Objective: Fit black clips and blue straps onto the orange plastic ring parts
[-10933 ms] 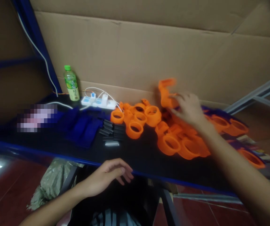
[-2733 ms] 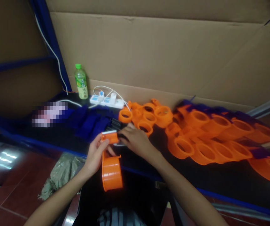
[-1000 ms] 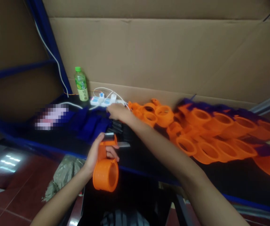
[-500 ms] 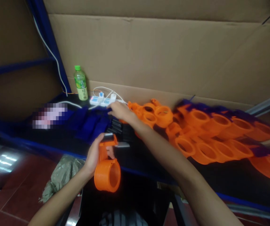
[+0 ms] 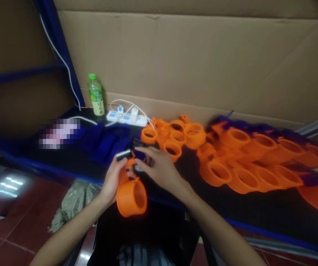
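My left hand (image 5: 111, 181) is closed round the handle of an orange plastic part with a wide open ring (image 5: 131, 197) at its lower end. A black and silvery piece (image 5: 124, 155) sits at the top of that part, under my left thumb. My right hand (image 5: 159, 166) is beside the part's top end, its fingers bent together. Something dark blue shows at its fingertips, too blurred to name. Just beyond lie several black bars (image 5: 137, 142), partly hidden by my right hand. Dark blue pieces (image 5: 107, 142) lie on the black tabletop to the left.
Many orange ring parts (image 5: 240, 177) cover the table's right side, some with blue pieces attached. A white power strip (image 5: 127, 117) with cables and a green-capped bottle (image 5: 96, 96) stand at the back, before a cardboard wall (image 5: 175, 55). A sack (image 5: 73, 203) rests on the floor.
My right hand has come back from beside the power strip and blue pieces to the top of the orange part. My left hand keeps its hold on that part.
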`<state>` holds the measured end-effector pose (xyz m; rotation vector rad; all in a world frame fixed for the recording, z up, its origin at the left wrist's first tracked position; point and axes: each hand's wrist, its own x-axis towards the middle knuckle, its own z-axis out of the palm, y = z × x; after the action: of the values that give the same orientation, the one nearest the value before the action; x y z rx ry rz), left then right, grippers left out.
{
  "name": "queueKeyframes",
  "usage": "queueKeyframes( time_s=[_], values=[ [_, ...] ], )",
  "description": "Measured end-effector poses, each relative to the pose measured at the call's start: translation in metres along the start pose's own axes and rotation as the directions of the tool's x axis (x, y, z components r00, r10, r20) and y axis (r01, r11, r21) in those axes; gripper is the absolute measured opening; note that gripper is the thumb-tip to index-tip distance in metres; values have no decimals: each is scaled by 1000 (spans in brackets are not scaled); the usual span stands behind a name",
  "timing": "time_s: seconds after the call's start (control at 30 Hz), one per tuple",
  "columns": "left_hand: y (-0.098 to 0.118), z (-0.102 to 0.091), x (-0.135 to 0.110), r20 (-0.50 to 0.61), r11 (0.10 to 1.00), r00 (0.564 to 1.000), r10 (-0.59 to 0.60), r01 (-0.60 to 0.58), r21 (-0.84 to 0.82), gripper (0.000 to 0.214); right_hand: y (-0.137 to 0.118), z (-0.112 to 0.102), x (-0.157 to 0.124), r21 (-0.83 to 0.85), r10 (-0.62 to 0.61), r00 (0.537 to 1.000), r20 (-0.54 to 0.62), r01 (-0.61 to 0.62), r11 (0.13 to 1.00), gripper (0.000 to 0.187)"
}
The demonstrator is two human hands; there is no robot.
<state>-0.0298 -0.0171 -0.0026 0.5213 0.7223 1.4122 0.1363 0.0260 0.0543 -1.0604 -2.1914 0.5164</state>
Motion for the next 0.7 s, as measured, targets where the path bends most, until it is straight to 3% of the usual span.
queueKeyframes(
  time_s=[0.13, 0.3, 0.47, 0.7],
  values=[
    [-1, 1, -2, 8, 999, 1000, 16, -17, 45, 36, 2, 13, -17, 58, 4, 999, -48, -1, 998, 43],
    [-3, -4, -2, 71, 995, 997, -1, -6, 102, 30, 7, 5, -21, 162, -126, 989, 82, 112, 980, 48],
    [-3, -7, 1, 121, 985, 991, -59, 38, 168, 33, 12, -3, -23, 223, -25, 996, 85, 5, 975, 42],
    [4, -6, -2, 178, 963, 979, -103, 53, 265, 32, 17, -6, -26, 236, -57, 995, 85, 36, 971, 42]
  ],
)
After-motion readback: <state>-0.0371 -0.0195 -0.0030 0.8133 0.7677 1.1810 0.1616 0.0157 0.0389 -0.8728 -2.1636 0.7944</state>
